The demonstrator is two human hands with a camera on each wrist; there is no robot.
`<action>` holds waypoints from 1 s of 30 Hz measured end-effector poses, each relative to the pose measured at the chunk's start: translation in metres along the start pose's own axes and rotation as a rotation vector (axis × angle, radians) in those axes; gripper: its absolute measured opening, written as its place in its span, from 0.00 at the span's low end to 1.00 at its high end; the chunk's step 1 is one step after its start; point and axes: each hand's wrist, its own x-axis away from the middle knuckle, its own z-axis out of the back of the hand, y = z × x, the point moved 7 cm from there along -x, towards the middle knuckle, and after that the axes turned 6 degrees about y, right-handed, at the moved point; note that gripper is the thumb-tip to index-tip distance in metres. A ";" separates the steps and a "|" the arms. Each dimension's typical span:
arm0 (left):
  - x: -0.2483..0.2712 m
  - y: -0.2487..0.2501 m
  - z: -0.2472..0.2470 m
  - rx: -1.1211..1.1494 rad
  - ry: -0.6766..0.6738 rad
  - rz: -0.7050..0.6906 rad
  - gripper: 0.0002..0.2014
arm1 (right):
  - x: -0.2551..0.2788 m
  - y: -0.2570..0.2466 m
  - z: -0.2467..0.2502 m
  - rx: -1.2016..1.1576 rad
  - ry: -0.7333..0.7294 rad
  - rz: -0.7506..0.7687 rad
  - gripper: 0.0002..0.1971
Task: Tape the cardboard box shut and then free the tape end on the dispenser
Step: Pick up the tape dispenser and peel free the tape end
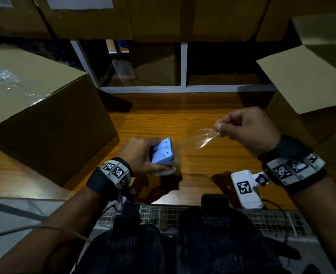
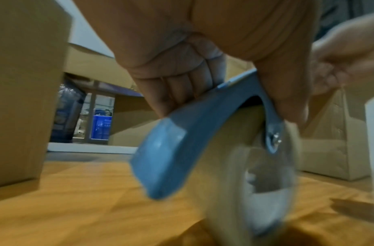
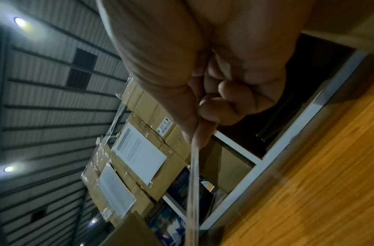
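Boxes [image 1: 40,107] flanked the worktop [image 1: 192,119]; the left one sat closed. My left hand [image 1: 141,155] gripped the dispenser [image 1: 163,153] just above the worktop. My right hand [image 1: 244,129] pinched the tape end [image 1: 206,138], stretched clear of the blade, between fingers [image 3: 205,131] and thumb.

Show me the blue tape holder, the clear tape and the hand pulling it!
tape dispenser [image 1: 163,153]: head view, its blue top plate.
clear tape [image 1: 202,138]: head view, stretched shiny strip.
right hand [image 1: 244,127]: head view, back of hand.
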 end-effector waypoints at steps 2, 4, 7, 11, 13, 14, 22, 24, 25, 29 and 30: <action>-0.004 -0.001 0.003 -0.057 -0.030 0.006 0.28 | -0.001 0.004 -0.001 0.026 -0.032 -0.002 0.03; -0.008 -0.001 0.006 -0.077 -0.074 0.020 0.30 | -0.003 0.013 -0.005 0.027 -0.017 -0.025 0.02; -0.012 0.004 0.008 -0.175 -0.160 0.012 0.35 | -0.001 0.035 -0.009 0.027 0.010 -0.084 0.02; -0.025 0.022 0.003 -0.304 -0.225 -0.064 0.38 | 0.009 0.064 -0.008 0.020 0.057 -0.171 0.02; -0.030 0.033 -0.004 -0.354 -0.220 -0.110 0.40 | 0.014 0.077 -0.001 -0.016 0.100 -0.227 0.03; -0.033 0.039 -0.010 -0.377 -0.222 -0.135 0.41 | 0.016 0.084 0.004 -0.031 0.119 -0.253 0.04; -0.056 0.095 -0.034 -0.378 -0.303 -0.267 0.37 | 0.047 0.138 0.028 -0.095 0.188 -0.465 0.09; -0.060 0.108 -0.039 -0.343 -0.337 -0.289 0.34 | 0.055 0.150 0.028 -0.112 0.199 -0.495 0.11; -0.062 0.114 -0.042 -0.329 -0.361 -0.304 0.32 | 0.059 0.155 0.029 -0.106 0.210 -0.500 0.11; -0.071 0.128 -0.050 -0.266 -0.460 -0.375 0.26 | 0.069 0.158 0.038 -0.029 0.248 -0.472 0.12; -0.073 0.131 -0.051 -0.223 -0.498 -0.380 0.25 | 0.070 0.156 0.039 -0.042 0.255 -0.461 0.12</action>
